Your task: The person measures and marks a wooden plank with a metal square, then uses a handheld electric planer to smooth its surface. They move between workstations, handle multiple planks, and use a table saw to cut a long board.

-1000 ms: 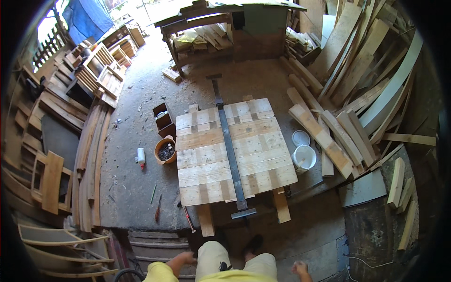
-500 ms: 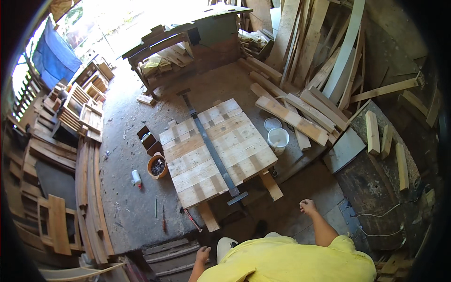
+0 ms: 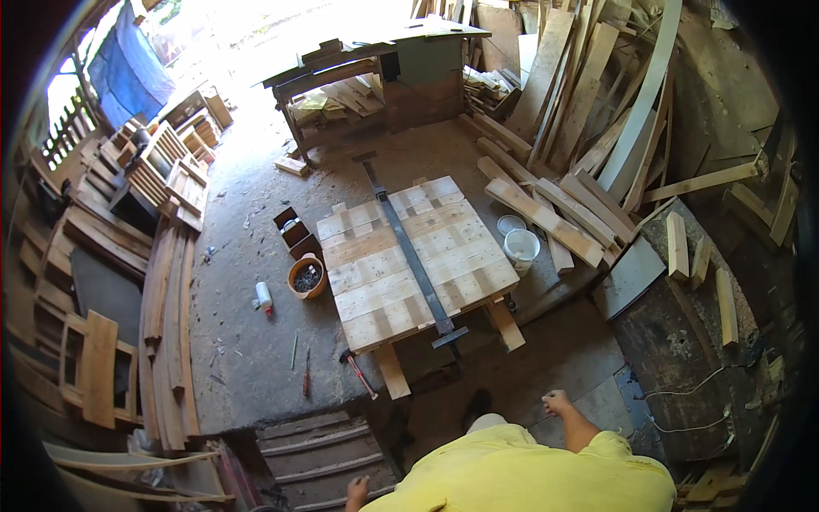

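Observation:
My right hand (image 3: 558, 402) hangs above the floor right of the wooden panel, fingers loosely curled, nothing visible in it. Low in the picture, my left hand (image 3: 357, 490) is also curled beside my body and looks bare; part of it is hard to make out. Neither hand touches anything. In front of me lies a square panel of light boards (image 3: 363, 277), raised on wooden battens (image 3: 507, 328). Across its top runs a long dark metal bar clamp (image 3: 408, 247), its near end past the panel's front edge. A red-handled hammer (image 3: 360, 376) lies by the near left corner.
Left of the panel stand an orange pot (image 3: 307, 278) of small dark pieces, a dark box (image 3: 293, 234) and a white bottle (image 3: 264, 296). White buckets (image 3: 521, 247) and stacked planks (image 3: 546, 220) stand right. A workbench (image 3: 375, 85) is beyond. Steps (image 3: 320, 448) descend near my left.
The view has shifted, so the panel and floor things sit farther right in the picture. My left hand is lower in the picture; my right hand is slightly lower. Nothing was picked up.

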`<state>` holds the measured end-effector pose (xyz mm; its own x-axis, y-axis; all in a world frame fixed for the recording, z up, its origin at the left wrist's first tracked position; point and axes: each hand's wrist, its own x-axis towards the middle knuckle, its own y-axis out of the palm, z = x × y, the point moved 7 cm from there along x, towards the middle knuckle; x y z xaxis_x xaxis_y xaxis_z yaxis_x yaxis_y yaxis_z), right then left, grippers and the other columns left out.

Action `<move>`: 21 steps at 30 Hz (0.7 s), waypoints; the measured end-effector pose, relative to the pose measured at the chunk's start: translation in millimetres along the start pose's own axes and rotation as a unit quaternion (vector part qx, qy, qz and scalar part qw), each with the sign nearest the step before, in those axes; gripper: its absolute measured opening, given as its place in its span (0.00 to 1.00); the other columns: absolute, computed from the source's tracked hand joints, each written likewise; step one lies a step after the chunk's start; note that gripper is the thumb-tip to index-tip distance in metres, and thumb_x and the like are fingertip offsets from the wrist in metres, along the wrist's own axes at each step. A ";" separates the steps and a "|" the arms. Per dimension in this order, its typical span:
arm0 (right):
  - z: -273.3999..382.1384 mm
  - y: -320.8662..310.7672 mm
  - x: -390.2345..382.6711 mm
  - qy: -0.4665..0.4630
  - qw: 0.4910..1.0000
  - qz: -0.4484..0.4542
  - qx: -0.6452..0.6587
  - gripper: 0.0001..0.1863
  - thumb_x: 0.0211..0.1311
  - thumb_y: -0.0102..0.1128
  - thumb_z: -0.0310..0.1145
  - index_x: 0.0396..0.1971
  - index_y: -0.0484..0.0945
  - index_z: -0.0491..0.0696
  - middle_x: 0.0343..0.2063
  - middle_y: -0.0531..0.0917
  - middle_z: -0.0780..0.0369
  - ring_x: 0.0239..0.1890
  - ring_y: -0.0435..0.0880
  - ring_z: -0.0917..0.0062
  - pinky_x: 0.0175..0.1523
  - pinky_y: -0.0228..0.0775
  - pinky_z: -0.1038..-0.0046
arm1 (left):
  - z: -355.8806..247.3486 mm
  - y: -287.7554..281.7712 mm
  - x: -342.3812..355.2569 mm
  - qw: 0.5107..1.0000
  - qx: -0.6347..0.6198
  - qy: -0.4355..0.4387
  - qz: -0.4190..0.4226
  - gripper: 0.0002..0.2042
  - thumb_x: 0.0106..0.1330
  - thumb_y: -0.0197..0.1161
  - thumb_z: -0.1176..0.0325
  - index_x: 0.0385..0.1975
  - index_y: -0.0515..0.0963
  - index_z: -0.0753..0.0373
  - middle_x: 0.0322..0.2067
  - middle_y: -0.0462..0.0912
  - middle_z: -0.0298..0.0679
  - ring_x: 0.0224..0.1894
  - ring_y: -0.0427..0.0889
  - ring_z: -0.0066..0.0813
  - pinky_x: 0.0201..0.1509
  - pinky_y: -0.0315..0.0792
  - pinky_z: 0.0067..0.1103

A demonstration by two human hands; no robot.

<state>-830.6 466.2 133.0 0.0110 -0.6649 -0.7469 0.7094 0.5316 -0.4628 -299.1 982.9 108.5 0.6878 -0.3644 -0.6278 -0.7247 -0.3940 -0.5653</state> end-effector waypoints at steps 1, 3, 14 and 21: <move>4.4 6.2 -3.5 0.001 1.000 -0.004 -0.002 0.11 0.62 0.61 0.37 0.40 0.80 0.47 0.24 0.83 0.64 0.19 0.81 0.80 0.21 0.71 0.75 | 28.3 0.0 -10.9 0.999 0.018 -0.041 0.003 0.25 0.60 0.66 0.54 0.49 0.78 0.70 0.38 0.85 0.45 0.39 0.82 0.36 0.45 0.75 0.28; 27.0 21.5 -10.7 -0.046 0.999 0.003 0.023 0.11 0.62 0.61 0.38 0.40 0.80 0.47 0.26 0.83 0.64 0.20 0.81 0.81 0.22 0.71 0.75 | 68.3 2.4 -28.3 0.991 0.004 -0.131 0.018 0.25 0.60 0.66 0.55 0.50 0.78 0.69 0.37 0.84 0.44 0.39 0.81 0.36 0.45 0.75 0.28; 27.5 45.8 -16.5 -0.001 0.999 0.038 -0.038 0.11 0.63 0.61 0.36 0.40 0.78 0.47 0.25 0.82 0.62 0.20 0.81 0.74 0.22 0.72 0.70 | 36.8 -33.5 -0.1 0.958 -0.217 -0.188 0.013 0.27 0.61 0.67 0.56 0.56 0.73 0.67 0.40 0.84 0.44 0.39 0.81 0.33 0.43 0.76 0.26; 137.1 129.5 21.4 0.017 0.993 0.105 -0.046 0.08 0.62 0.60 0.33 0.36 0.76 0.45 0.18 0.75 0.64 0.14 0.73 0.79 0.17 0.62 0.74 | 4.0 -135.1 20.8 0.969 -0.193 -0.037 -0.148 0.25 0.64 0.64 0.58 0.55 0.74 0.68 0.50 0.81 0.48 0.51 0.79 0.37 0.56 0.71 0.28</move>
<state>-641.9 448.8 122.5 0.1260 -0.5172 -0.8465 0.6268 0.7029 -0.3362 -187.1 1032.0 169.7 0.8478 -0.1319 -0.5137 -0.4174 -0.7635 -0.4927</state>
